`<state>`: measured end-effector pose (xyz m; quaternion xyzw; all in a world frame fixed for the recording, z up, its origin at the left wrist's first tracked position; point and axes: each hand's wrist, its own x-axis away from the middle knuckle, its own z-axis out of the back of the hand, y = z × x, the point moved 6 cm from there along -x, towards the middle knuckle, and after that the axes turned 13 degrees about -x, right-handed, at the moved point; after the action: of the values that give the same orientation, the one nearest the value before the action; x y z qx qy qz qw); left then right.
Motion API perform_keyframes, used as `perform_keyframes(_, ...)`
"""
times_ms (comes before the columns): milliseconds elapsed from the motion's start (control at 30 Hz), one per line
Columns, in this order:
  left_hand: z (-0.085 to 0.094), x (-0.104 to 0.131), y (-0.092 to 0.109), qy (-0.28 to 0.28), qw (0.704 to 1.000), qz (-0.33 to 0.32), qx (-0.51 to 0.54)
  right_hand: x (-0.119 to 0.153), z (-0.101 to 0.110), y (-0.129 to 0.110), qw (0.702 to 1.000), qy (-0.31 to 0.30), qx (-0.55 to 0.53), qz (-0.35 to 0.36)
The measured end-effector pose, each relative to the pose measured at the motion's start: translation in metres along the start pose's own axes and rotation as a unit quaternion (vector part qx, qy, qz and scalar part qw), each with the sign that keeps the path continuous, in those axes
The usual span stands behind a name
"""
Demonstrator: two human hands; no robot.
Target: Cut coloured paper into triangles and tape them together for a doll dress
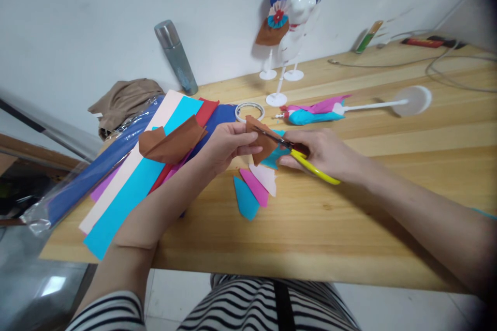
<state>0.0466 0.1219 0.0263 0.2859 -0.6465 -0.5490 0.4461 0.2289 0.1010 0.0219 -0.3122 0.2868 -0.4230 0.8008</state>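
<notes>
Black-and-white striped clothing [233, 313] on the person sits closest, below the front edge of the pale wooden tabletop [349, 238]. Above that surface, the left hand [227, 147] pinches the left edge of a small brown piece of paper-like material [266, 151] between thumb and fingers. The right hand [320, 150] is closed around a pair of scissors with yellow handles [316, 168], its fingers wrapped about the grips. The brown piece lies left of the right hand, between the two hands and touching the left one. The scissors' long axis slants up and leftward from the right hand, so the dark blades run across the upper part of the piece, with the tip end close to the left thumb. Whether the blades are parted cannot be told. A turquoise piece [275, 158] shows partly behind the brown one, near the right fingers; whether it is held is unclear. Just below, nearer the body, three petal-shaped cut pieces in pale pink [267, 180], magenta [256, 189] and teal [246, 200] fan out, overlapping. Left of these, a folded brown strip [173, 143] rests over long coloured sheets [134, 196].
</notes>
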Motion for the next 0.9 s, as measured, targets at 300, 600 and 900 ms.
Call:
perform_keyframes(300,-0.0015,-0.0035,-0.0043,-0.016,1.0,-0.013,0.001,0.0011,0.0014,-0.0087,0.999,0.014,0.029,-0.002)
perform_keyframes(600,-0.0048,-0.0047,-0.006,-0.021,1.0,-0.019,0.001,0.001,0.0008,-0.0046,0.999,0.027,0.027,-0.015)
perform_keyframes(900,-0.0041,-0.0067,-0.0077,-0.019,1.0,-0.015,0.009,0.0007,0.0003,0.0012,0.999,0.037,0.003,-0.03)
